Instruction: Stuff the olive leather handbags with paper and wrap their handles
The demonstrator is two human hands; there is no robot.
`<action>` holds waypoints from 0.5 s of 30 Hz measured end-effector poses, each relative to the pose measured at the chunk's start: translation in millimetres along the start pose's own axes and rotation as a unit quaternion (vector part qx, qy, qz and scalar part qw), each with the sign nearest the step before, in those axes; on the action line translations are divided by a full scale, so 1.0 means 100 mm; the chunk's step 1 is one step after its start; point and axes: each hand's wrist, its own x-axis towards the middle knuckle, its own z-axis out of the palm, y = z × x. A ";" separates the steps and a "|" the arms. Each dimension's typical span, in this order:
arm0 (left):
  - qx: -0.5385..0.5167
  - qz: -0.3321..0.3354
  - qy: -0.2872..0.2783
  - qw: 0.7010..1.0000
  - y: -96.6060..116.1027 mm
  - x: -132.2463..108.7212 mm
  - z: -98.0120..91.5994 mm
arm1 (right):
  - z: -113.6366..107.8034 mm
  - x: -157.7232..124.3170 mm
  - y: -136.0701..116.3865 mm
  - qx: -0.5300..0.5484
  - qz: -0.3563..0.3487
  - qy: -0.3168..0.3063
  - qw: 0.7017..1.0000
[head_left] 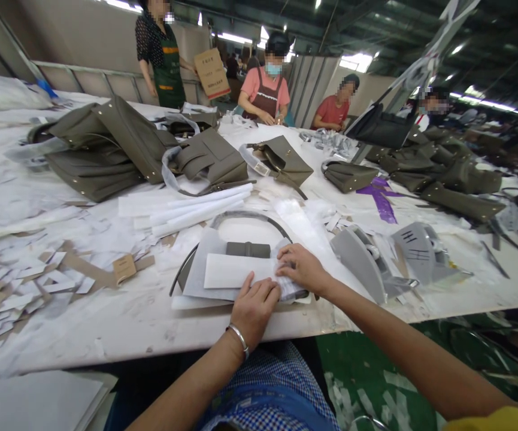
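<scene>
In front of me on the table lies a dark olive handbag, its curved handle (pixel 281 226) pointing away from me. Thin white wrapping sheet (pixel 196 278) covers most of its body, and a bare strap tab (pixel 248 249) shows at the middle. A white foam strip (pixel 225 272) rests across the front. My left hand (pixel 256 305) presses flat on the strip's right part, fingers stretched out. At the bag's right side, my right hand (pixel 301 266) has bent fingers closed on the edge of the wrapping sheet. The bag's underside is hidden.
White foam sheets (pixel 187 206) lie behind the bag, with olive bags (pixel 216 158) beyond. Grey shaped boards (pixel 360 260) stand to the right. Paper scraps (pixel 29 287) and a small brown card (pixel 124 269) lie left. Co-workers (pixel 265 90) are across the table.
</scene>
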 end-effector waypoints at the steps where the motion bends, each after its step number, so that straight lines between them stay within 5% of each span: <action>1: 0.001 -0.003 -0.002 1.000 0.00 0.00 0.01 | 0.00 0.02 0.02 0.000 0.004 -0.016 1.000; 15: 0.082 0.006 -0.110 0.990 0.06 0.11 -0.12 | 0.06 0.17 0.10 0.056 0.113 -0.017 0.992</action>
